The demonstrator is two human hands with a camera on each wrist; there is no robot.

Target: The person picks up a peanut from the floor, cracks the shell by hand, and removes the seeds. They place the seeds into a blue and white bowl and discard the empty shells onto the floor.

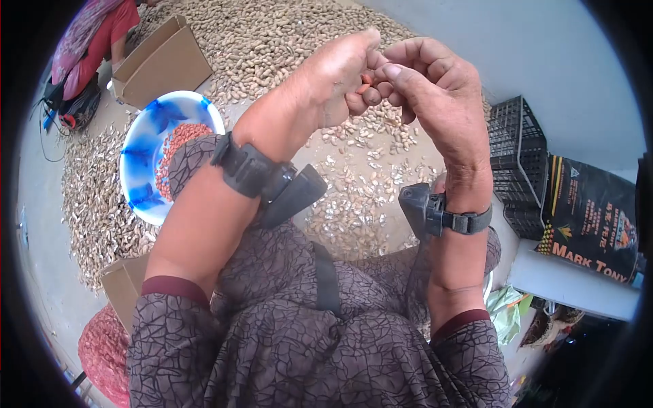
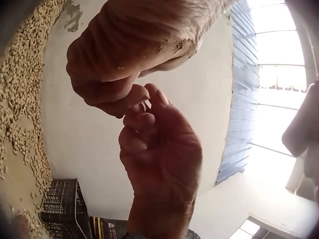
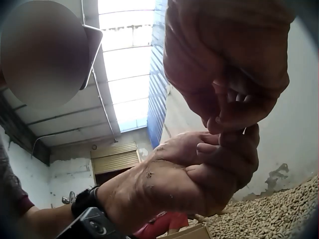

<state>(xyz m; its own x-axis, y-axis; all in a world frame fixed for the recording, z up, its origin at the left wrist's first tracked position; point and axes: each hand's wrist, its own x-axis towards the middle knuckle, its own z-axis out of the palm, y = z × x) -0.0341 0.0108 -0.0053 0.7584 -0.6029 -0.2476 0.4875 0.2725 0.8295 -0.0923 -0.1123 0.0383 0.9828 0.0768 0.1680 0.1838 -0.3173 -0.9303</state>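
In the head view my left hand (image 1: 338, 78) is raised in front of me, its fingers curled round a few red peanut kernels (image 1: 367, 80). My right hand (image 1: 445, 92) meets it from the right, thumb and bent fingers pinching beside the kernels at the left fingertips. From the left wrist, the left hand (image 2: 144, 42) looms above and the right hand (image 2: 162, 154) comes up from below, fingertips together. The right wrist view shows the right hand (image 3: 227, 64) over the left hand (image 3: 184, 174); the curled fingers hide the kernels there.
A blue-and-white basin (image 1: 139, 163) with red kernels stands at the left, near a pile of shells (image 1: 95, 204). Unshelled peanuts (image 1: 272, 34) cover the floor ahead. A cardboard box (image 1: 163, 64), black crate (image 1: 520, 163) and black bag (image 1: 592, 211) stand around. Another person (image 1: 102, 41) sits top left.
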